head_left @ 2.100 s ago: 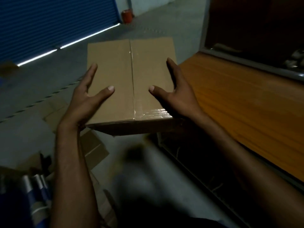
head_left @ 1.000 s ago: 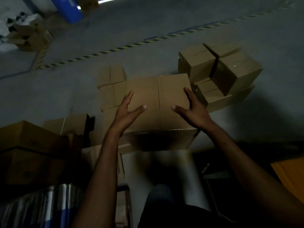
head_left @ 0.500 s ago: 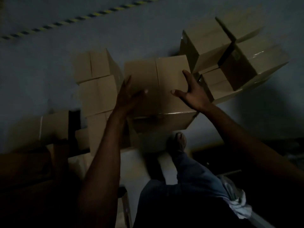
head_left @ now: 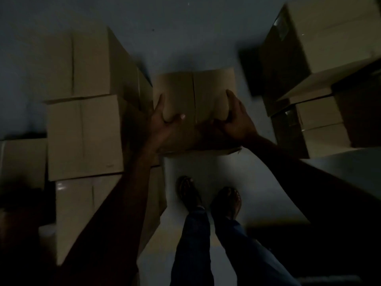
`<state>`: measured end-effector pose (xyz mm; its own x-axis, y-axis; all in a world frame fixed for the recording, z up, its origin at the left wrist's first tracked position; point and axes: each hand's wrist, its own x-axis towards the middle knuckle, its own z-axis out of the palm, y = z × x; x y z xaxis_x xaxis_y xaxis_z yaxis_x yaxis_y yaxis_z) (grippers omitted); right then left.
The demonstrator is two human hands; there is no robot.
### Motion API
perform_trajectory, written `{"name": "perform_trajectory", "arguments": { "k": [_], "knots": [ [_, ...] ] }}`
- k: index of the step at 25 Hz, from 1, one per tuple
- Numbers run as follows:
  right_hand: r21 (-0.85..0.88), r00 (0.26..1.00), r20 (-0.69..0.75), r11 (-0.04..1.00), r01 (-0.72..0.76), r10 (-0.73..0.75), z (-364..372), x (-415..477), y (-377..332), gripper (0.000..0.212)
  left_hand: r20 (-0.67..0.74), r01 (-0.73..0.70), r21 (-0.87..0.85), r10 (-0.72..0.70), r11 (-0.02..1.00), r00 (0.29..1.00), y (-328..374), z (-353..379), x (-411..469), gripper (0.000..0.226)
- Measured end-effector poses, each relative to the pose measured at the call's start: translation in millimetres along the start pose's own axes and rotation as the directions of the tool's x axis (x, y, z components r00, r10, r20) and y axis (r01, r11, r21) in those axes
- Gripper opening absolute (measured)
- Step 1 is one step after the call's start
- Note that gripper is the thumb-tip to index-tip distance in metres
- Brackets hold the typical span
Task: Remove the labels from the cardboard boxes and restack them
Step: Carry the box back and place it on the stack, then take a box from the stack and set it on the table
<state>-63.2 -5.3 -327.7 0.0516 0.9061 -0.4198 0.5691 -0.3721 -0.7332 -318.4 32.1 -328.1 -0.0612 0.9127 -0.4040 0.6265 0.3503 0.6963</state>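
Clamping box between left hand and right hand, fingers curled round near corners; stack just left of fingers.

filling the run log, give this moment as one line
box: held | left hand: grips left side | right hand: grips right side | place: between left stack, right stack

- The middle box is made of brown cardboard, matt and smooth.
- The same matt cardboard is seen on the left stack.
- A glossy sheen is shown on the lowest left box.
- The floor is seen as smooth, dull grey.
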Motion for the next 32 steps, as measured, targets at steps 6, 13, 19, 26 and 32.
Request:
{"name": "perform_trajectory", "arguments": {
  "k": [6,13,19,26,32],
  "knots": [
    [-0.015,0.998,0.070,1.000,-0.009,0.010,90,129,58,0.127,-0.070,0.019,0.058,-0.014,0.998,0.997,-94,57,128,0.095],
    [0.019,0.996,0.054,0.997,0.074,-0.075,158,237,99,0.122,-0.125,-0.023,0.297,0.063,0.955,0.990,-167,98,233,0.083],
    [-0.145,0.987,-0.066,0.980,0.134,-0.145,187,268,129,0.091,-0.027,-0.183,0.565,0.240,0.805,0.970,-181,120,248,0.065],
    [-0.580,0.898,0.228,0.689,0.435,-0.376,196,257,126,0.119,0.080,-0.278,0.509,0.277,0.815,0.958,-186,119,228,0.059],
    [-0.581,0.813,0.337,0.576,0.576,-0.474,213,305,108,0.121,0.009,-0.227,0.531,0.263,0.817,0.965,-196,93,263,0.064]
  ]
}}
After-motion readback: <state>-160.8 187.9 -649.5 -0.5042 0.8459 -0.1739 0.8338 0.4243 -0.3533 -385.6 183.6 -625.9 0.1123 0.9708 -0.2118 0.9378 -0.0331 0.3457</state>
